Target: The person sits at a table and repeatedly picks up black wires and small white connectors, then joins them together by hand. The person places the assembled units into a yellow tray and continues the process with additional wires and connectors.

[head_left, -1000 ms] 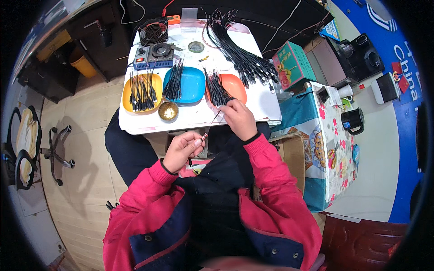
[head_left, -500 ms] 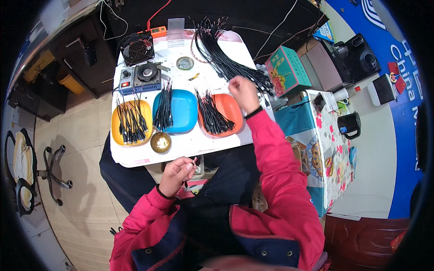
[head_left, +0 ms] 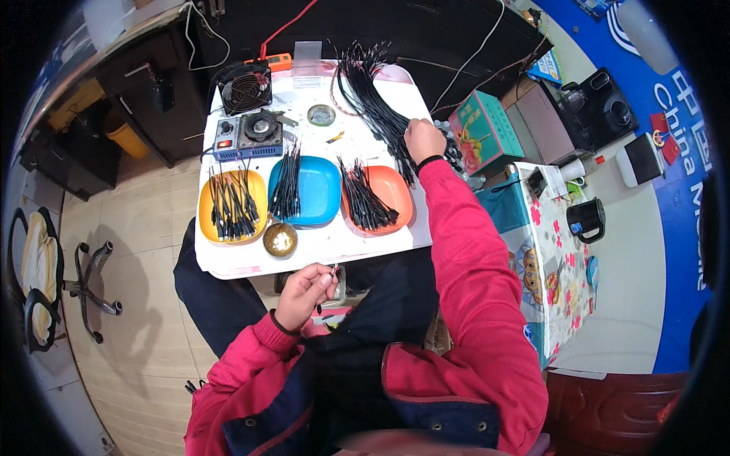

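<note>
My left hand is closed over my lap, just off the table's near edge. Pinched in it is a short black cable whose thin bare wire ends stick out past the fingertips. At the table's right side my right hand is closed on the long bundle of black cables. Shorter black cables lie in the orange tray, the blue tray and the yellow tray. A small round bowl with pale shiny contents stands before the blue tray.
A small heating unit with a red switch and a black fan stand at the table's back left. A round tin sits behind the trays. Beyond the right edge are a green box and a flower-patterned side table.
The view has shifted a little. My right hand has moved slightly right along the long cable bundle and now closes on it. My left hand still pinches the short cable.
</note>
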Demonstrator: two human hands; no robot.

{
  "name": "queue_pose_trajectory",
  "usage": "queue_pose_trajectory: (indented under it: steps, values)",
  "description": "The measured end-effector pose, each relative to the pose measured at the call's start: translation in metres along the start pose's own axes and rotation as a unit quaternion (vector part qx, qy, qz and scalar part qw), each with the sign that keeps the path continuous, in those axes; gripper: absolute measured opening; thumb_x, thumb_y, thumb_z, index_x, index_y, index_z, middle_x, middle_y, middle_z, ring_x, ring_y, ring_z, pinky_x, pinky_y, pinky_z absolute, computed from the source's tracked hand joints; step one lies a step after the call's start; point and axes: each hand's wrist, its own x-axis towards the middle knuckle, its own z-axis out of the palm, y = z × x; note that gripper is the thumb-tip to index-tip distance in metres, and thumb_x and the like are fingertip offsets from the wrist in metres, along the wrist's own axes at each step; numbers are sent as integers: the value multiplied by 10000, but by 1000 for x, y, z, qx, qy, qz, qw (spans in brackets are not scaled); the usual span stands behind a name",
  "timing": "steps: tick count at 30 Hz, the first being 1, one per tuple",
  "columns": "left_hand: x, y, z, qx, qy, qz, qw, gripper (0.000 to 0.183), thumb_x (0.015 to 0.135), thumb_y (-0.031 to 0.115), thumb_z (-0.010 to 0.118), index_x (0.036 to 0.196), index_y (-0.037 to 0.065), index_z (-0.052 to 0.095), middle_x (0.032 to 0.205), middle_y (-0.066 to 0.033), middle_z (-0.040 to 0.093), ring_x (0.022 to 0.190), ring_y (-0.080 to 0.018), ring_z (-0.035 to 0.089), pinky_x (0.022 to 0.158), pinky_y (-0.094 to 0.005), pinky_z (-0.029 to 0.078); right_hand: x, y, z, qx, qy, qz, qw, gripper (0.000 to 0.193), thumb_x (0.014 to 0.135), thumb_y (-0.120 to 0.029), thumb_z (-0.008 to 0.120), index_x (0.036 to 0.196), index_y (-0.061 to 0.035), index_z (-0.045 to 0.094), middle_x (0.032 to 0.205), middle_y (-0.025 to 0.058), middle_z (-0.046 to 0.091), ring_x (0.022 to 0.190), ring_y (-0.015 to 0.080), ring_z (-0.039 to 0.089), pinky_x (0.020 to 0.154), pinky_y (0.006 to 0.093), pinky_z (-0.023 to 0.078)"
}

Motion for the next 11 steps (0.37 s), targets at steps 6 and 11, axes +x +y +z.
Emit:
queue_pose_trajectory:
  steps: [6, 11]
  values:
    - [-1, 15, 19, 36, 20, 23, 999, 180, 1031, 121, 435, 1067, -12, 551, 1195, -137, 604, 1042, -195, 622, 814, -299, 535, -65, -13, -94, 197, 39, -34, 979, 101, 798, -123, 632, 807, -31, 591, 818, 173, 628, 748, 374, 631, 651, 456, 505]
    - [35, 41, 42, -71, 13, 44, 996, 169, 1029, 149, 462, 1121, 28, 536, 1389, -109, 504, 1208, -254, 562, 921, -374, 540, -180, -69, -155, 319, 84, -98, 939, 79, 776, -48, 662, 822, -38, 598, 784, 173, 635, 701, 274, 648, 658, 404, 521]
